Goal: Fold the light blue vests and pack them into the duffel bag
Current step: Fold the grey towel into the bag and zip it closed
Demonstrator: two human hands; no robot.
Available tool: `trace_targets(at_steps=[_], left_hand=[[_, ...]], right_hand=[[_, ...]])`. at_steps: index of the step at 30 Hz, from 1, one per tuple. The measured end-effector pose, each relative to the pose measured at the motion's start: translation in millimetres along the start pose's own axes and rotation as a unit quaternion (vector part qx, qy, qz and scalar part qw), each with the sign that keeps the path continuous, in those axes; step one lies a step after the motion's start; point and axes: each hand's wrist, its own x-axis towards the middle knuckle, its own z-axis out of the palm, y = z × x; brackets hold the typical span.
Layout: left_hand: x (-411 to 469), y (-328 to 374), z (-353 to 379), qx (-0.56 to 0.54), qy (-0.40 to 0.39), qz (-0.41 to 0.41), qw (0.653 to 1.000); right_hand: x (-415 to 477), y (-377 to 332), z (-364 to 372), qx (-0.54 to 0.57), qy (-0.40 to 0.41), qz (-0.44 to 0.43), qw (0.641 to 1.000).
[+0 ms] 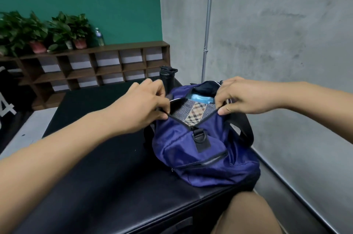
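Left hand point(142, 107) comes first: its fingers are curled and pinch the left lip of the zip opening on the navy-blue nylon duffel bag point(200, 157), drawing that lip outward. Under the forearm runs the black padded bench point(107, 157) that the bag rests on. Just behind the bag, at the bench's far edge, stands a black flip-top flask point(167, 77).

Inside the opening, a grey striped cloth with a tan plaid panel point(194, 113) lies uppermost. Beyond it, at the far end of the opening, a crumpled strip of light blue fabric point(200, 98) shows, partly under something dark. I take it for 1 of the vests, already inside; how neatly it is folded cannot be seen. No other vest is in sight on the bench. The black zip pull and ring point(199, 134) sit at the near end of the opening.

Right hand point(240, 96) mirrors the first, thumb and fingers pinching the right lip, with the black shoulder strap point(246, 128) looping down beside it.

Risks, as I judge them: the thin nylon could slip from either pinch and the opening fall shut. Closing the zip from here could catch loose cloth in the teeth. A hard sideways tug could nudge the bag into the flask and topple it.
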Motion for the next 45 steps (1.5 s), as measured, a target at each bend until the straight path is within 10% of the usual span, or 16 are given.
trace_targets(at_steps=[30, 45], left_hand=[[-171.3, -233.0, -59.8, 0.080, -0.099, -0.309, 0.942], [-69.1, -177.4, -28.4, -0.067, -0.048, -0.236, 0.968]], right_hand=[[285.9, -276.6, -4.6, 0.188, 0.117, -0.084, 0.972], [240.9, -86.1, 3.8, 0.230, 0.227, 0.099, 0.941]])
